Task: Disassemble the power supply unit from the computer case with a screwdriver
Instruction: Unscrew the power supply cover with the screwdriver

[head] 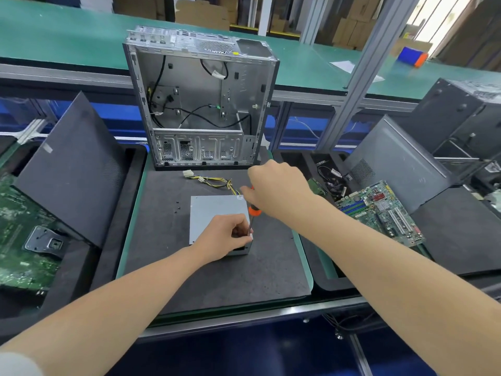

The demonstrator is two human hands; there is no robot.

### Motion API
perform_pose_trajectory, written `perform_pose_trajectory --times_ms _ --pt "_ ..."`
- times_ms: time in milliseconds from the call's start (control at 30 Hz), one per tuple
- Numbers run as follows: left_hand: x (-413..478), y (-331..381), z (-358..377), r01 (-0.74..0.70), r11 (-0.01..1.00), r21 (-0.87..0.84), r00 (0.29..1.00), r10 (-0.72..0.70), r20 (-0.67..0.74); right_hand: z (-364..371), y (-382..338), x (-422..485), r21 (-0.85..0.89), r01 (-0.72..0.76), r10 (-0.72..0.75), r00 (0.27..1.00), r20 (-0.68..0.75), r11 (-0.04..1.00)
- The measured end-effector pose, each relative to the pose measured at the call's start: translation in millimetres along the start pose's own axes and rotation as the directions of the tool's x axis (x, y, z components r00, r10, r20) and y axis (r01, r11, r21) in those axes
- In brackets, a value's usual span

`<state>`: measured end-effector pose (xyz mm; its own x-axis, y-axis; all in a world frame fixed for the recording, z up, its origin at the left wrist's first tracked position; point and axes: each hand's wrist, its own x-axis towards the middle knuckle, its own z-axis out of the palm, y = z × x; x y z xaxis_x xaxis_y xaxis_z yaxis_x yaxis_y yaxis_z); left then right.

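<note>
The grey metal power supply unit lies flat on the dark foam mat, its yellow and black cable bundle trailing toward the open, gutted computer case standing behind it. My right hand grips the handle of an orange and black screwdriver, held nearly upright with its tip at the unit's near right corner. My left hand rests on that corner, fingers curled and pinching around the screwdriver shaft near the tip.
Several small screws lie on the mat left of the unit. A black side panel leans at the left over circuit boards. At the right sit a green motherboard, loose cables and more case panels.
</note>
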<state>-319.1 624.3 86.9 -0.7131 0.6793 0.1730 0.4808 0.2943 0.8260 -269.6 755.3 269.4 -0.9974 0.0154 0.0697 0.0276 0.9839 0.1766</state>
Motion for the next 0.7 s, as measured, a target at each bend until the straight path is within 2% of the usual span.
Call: perform_pose_trajectory --times_ms 100,233,367,433,467,533,567,600,700 --pt "-1 2 -1 0.008 1.0 0.005 1.0 -0.008 0.0 -8 15 4 0.202 0.134 -0.154 0.984 0.086 0.97" --pt "-1 0 0 0.001 1.0 -0.008 1.0 -0.001 -0.008 -20 36 8 0.34 0.338 -0.423 0.879 0.218 0.878" --pt "-1 1 -1 -0.006 1.0 0.002 1.0 0.006 -0.02 -21 33 3 0.44 0.364 -0.484 0.852 0.199 0.821" --pt "0 0 0 0.001 1.0 0.009 1.0 -0.001 -0.031 -18 24 -2 0.449 0.36 -0.456 0.881 0.125 0.818" --pt "0 -1 1 0.008 1.0 0.013 1.0 -0.008 -0.03 -15 18 -5 0.386 0.346 -0.401 0.913 0.069 0.855" --pt "0 -2 1 0.02 1.0 0.02 1.0 -0.019 -0.021 -9 5 -9 0.072 0.215 -0.213 0.977 -0.028 0.974" --pt "0 -2 1 0.016 1.0 0.017 1.0 -0.015 -0.019 -9 -2 -11 -0.06 0.124 -0.127 0.99 -0.059 0.991" --pt "0 -2 1 0.007 1.0 0.007 1.0 -0.007 -0.016 -9 -7 -12 -0.106 0.081 -0.089 0.993 -0.074 0.991" --pt "0 -2 -4 -0.017 1.0 0.016 0.999 0.017 0.038 -7 -5 -7 -0.024 0.108 -0.108 0.994 -0.009 0.994"
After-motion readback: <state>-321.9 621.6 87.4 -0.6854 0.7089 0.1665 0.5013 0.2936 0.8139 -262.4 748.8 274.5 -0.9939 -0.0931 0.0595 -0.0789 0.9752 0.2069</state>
